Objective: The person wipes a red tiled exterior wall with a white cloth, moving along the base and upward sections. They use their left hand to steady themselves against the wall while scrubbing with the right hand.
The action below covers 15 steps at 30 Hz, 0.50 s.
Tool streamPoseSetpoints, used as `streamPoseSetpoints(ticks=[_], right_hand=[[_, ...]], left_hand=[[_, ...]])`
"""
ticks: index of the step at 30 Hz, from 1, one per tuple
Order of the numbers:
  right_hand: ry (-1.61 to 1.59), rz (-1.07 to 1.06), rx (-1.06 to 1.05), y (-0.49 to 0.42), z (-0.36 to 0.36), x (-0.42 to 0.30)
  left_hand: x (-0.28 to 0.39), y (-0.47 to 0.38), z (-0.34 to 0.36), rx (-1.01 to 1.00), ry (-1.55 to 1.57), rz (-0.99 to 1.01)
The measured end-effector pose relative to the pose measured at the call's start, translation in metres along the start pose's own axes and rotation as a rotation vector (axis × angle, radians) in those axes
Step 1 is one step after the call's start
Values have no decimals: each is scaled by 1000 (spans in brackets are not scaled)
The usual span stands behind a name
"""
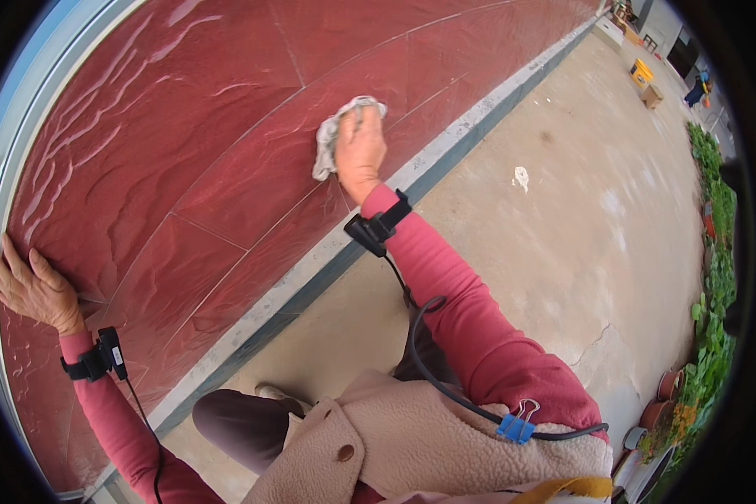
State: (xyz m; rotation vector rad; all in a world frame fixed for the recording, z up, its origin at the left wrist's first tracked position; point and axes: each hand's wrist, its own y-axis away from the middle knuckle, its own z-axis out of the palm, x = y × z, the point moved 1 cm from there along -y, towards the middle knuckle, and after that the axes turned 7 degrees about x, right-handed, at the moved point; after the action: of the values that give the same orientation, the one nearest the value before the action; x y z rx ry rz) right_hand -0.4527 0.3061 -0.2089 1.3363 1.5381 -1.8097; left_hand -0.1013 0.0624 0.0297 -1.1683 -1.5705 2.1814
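My right hand (pixel 360 148) presses a crumpled pale cloth (pixel 326 148) against the red tiled wall (pixel 239 157). The fingertips are partly hidden in the folds of the cloth. Over at the far left, my left hand (pixel 36 283) rests flat on the wall with its fingers spread and holds nothing. Its fingertips reach the light metal frame (pixel 3 183) along the wall's edge. The tiles have a rippled, glossy surface with thin joint lines.
A pale stone ledge (pixel 312 264) runs along the wall's foot. Beyond it lies a concrete floor (pixel 542 252). Green plants (pixel 721 296) and pots (pixel 658 412) line the right side. A yellow bucket (pixel 641 73), a cardboard box (pixel 652 97) and a person (pixel 697 88) are farther off.
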Motion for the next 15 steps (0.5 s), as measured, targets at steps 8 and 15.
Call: streamPoseSetpoints(ticks=[8,15], right_hand=[[7,381,64,-60,-3,30],[13,124,134,-51,-3,6]], left_hand=[[0,4,0,10,-2,-3],[0,3,1,-6,-7,0]])
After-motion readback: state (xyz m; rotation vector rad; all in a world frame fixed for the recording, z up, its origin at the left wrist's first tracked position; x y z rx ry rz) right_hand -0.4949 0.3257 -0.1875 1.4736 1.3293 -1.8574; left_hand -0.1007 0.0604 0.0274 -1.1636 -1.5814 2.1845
